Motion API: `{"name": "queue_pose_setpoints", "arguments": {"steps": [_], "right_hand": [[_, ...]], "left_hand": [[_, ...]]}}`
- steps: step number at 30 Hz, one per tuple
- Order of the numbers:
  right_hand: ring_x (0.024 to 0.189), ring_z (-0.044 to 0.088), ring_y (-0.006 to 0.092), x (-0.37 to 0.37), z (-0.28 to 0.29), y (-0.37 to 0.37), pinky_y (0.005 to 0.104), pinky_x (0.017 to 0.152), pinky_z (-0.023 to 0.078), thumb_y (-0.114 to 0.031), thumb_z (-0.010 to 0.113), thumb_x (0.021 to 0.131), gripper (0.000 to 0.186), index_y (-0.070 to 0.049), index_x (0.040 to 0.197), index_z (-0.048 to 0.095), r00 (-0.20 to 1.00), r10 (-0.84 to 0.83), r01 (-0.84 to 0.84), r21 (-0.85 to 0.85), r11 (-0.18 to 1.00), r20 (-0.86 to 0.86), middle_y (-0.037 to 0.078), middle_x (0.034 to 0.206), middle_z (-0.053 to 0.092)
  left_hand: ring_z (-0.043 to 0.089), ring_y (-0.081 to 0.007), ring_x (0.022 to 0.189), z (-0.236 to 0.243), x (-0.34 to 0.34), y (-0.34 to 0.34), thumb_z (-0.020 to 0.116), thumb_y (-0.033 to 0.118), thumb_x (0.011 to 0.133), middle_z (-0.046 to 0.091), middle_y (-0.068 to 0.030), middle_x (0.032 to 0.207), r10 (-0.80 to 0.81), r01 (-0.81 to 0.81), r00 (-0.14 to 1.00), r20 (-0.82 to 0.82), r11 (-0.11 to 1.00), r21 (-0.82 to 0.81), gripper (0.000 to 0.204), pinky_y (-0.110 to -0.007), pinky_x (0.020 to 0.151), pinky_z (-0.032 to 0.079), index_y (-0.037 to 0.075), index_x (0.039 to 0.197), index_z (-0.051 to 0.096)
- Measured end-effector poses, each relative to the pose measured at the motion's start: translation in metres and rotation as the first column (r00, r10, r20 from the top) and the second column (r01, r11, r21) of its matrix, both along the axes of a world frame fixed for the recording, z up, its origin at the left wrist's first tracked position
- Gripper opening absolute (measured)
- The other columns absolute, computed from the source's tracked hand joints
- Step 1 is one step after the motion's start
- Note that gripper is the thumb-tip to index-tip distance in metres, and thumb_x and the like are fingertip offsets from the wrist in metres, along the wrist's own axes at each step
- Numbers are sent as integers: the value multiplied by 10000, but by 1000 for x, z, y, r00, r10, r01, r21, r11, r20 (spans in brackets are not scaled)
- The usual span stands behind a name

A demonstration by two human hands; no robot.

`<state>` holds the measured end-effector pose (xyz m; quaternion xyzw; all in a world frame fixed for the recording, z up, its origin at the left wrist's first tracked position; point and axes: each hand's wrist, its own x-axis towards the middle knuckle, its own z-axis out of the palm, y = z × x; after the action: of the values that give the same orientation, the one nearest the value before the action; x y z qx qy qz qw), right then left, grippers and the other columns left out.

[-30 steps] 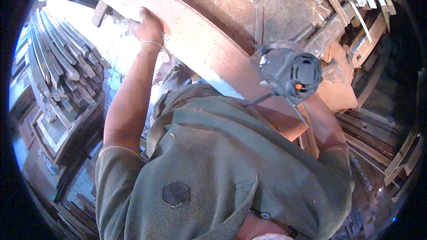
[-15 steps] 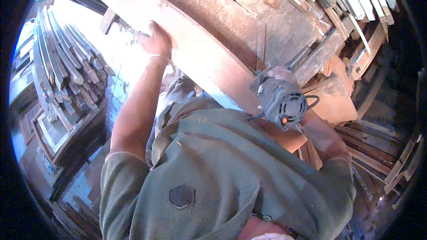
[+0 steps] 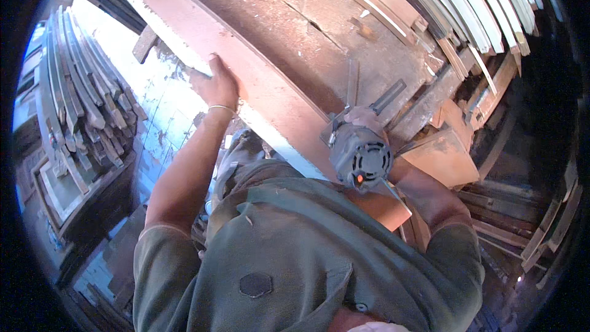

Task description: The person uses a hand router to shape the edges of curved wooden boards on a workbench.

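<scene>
A long, reddish-brown wooden board (image 3: 264, 89) runs slantwise from the far left to the near right, in front of my body. My left hand (image 3: 216, 85) grips its near edge, thumb on the top face; the other fingers are partly hidden in glare. At the near right part of the board sits a dark grey handheld power tool (image 3: 362, 157) with a round, vented motor housing and a small orange light. My right hand (image 3: 362, 118) is closed round the tool's far side, mostly hidden behind the housing. Below the tool, the board's near end (image 3: 390, 209) sticks out.
Behind the board lies a dusty wooden workbench (image 3: 264, 0) with a narrow slot and scattered shavings. Long strips of wood (image 3: 448, 0) are stacked at the far right. Another pile of strips (image 3: 80, 86) stands at the left. Wood offcuts (image 3: 439, 154) lie right of the tool.
The power tool, with my right hand on it, has shifted a little leftward along the board. The whole view has also moved slightly; my left hand keeps its grip on the board's edge.
</scene>
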<state>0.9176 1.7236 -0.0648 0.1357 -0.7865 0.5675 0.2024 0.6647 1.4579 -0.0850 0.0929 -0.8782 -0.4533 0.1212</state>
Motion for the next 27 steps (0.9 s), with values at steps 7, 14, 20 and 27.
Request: {"name": "queue_pose_setpoints", "arguments": {"steps": [7, 14, 20, 27], "right_hand": [[1082, 612, 271, -90, -4, -26, 423, 971, 487, -190, 910, 636, 768, -81, 1285, 515, 990, 29, -29, -5, 1000, 139, 118, 1198, 610], [1078, 638, 199, -200, 43, -70, 368, 963, 520, -201, 948, 590, 824, -17, 1281, 538, 965, 45, 6, -193, 981, 260, 111, 1223, 640], [1039, 655, 201, -295, 36, -104, 342, 898, 553, -232, 944, 600, 848, 7, 1293, 516, 966, -193, 212, -98, 972, 170, 150, 1182, 651], [989, 678, 175, -243, 71, -80, 324, 862, 557, -221, 900, 716, 612, -35, 1218, 604, 953, -282, 304, -368, 879, 113, 61, 1118, 700]], "left_hand": [[503, -463, 1261, 17, 5, 13, 519, 268, 970, 519, -377, 1331, 19, -14, 998, -52, 996, 91, 611, -470, 1097, 347, -198, 1350, 414], [458, -505, 1267, -7, 3, 1, 418, 294, 1011, 495, -391, 1334, -32, 19, 994, -101, 992, -122, 574, -506, 1097, 314, -186, 1326, 429], [548, -487, 1154, 7, 4, 13, 524, 287, 960, 591, -346, 1198, -50, 59, 978, -204, 998, 37, 489, -536, 1004, 394, -103, 1255, 517], [294, -493, 1400, 16, 2, 8, 533, 349, 969, 341, -378, 1485, -39, 37, 998, 47, 998, 56, 781, -526, 1189, 193, -178, 1469, 244]]}}
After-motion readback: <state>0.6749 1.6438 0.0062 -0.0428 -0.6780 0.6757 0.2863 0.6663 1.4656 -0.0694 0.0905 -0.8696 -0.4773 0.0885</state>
